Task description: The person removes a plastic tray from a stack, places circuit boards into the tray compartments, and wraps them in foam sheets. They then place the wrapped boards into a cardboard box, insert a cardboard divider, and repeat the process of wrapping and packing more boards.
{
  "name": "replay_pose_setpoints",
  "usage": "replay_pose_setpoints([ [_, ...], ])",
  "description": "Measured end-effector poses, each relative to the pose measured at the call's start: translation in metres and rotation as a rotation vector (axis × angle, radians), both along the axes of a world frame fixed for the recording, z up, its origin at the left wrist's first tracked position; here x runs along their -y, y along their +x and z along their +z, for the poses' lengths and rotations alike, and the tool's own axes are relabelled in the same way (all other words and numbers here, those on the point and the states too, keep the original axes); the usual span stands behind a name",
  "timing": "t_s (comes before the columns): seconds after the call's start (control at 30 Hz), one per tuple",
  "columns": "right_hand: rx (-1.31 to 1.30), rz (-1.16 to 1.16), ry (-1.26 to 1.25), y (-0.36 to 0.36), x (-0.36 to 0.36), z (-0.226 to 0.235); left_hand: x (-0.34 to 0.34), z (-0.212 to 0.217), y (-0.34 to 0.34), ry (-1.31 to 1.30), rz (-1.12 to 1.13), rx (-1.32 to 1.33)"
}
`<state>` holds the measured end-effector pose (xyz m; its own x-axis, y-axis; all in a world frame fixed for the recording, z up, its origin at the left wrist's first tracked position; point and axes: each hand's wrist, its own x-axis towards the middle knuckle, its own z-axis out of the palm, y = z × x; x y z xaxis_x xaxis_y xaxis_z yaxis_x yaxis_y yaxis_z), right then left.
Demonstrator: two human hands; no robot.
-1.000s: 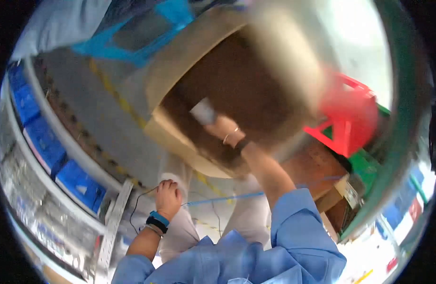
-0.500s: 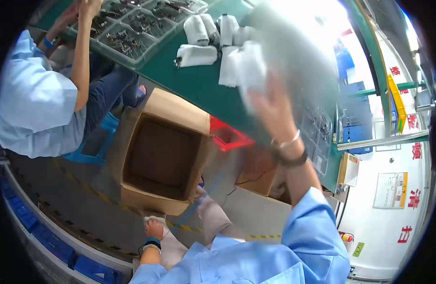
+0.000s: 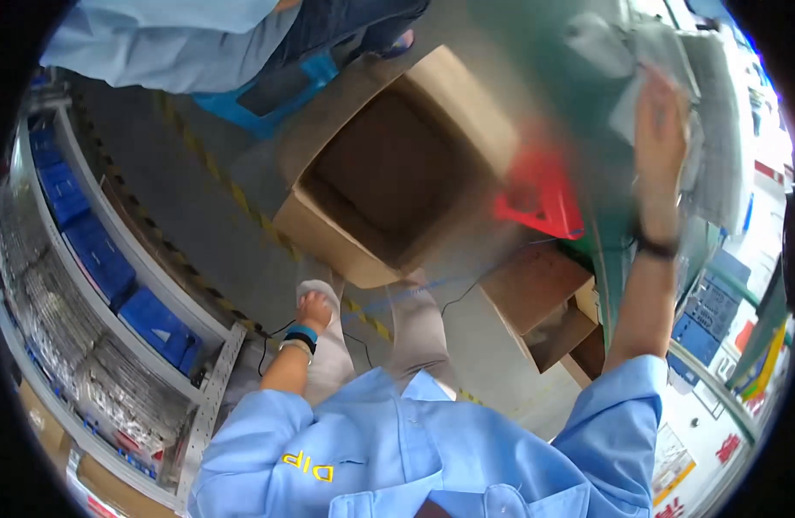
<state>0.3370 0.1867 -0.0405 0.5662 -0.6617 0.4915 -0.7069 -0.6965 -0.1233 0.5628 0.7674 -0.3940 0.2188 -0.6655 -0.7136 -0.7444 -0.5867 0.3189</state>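
Note:
On the green bench at the upper right, my right hand (image 3: 661, 125) lies over white wrapping material, its fingers stretched out and somewhat blurred. A white piece (image 3: 623, 112) shows beside its fingers, and I cannot make out whether it is gripped. Another white bundle (image 3: 600, 43) lies just beyond. Right of the hand is a stack of white, soft-looking sheets (image 3: 721, 129). My left hand (image 3: 313, 312) rests on my left knee with nothing visible in it, its fingers laid over the trouser leg.
A large open cardboard box (image 3: 328, 224) stands before my knees. Right of it are a red plastic stool (image 3: 544, 194) and another open carton (image 3: 535, 285). A co-worker in light blue sits at the upper left on a blue stool (image 3: 263, 95). A rack with blue bins (image 3: 95, 250) runs along the left.
My view has swung, so the box and bench appear further right. My right hand, which carried a white bundle over the bench, is now beside the white sheets. My left hand stays on my knee.

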Motion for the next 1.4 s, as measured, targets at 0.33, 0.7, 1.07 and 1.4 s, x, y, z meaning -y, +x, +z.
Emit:
replay_pose_setpoints([
  [0.33, -0.387, 0.132, 1.143, 0.068, -0.131, -0.410, 0.053, 0.000, -0.009, 0.048, 0.054, 0.162],
  [0.7, -0.634, -0.082, 0.850, 0.175, -0.092, -0.582, 0.075, 0.000, 0.001, 0.001, 0.180, 0.126],
  [1.07, -1.430, 0.362, 0.359, 0.163, -0.065, -0.724, 0.091, -0.004, 0.006, -0.032, 0.232, 0.076],
  [1.4, -0.640, 0.385, 0.402, 0.064, -0.137, -0.535, 0.079, -0.011, 0.003, -0.075, 0.151, 0.098],
])
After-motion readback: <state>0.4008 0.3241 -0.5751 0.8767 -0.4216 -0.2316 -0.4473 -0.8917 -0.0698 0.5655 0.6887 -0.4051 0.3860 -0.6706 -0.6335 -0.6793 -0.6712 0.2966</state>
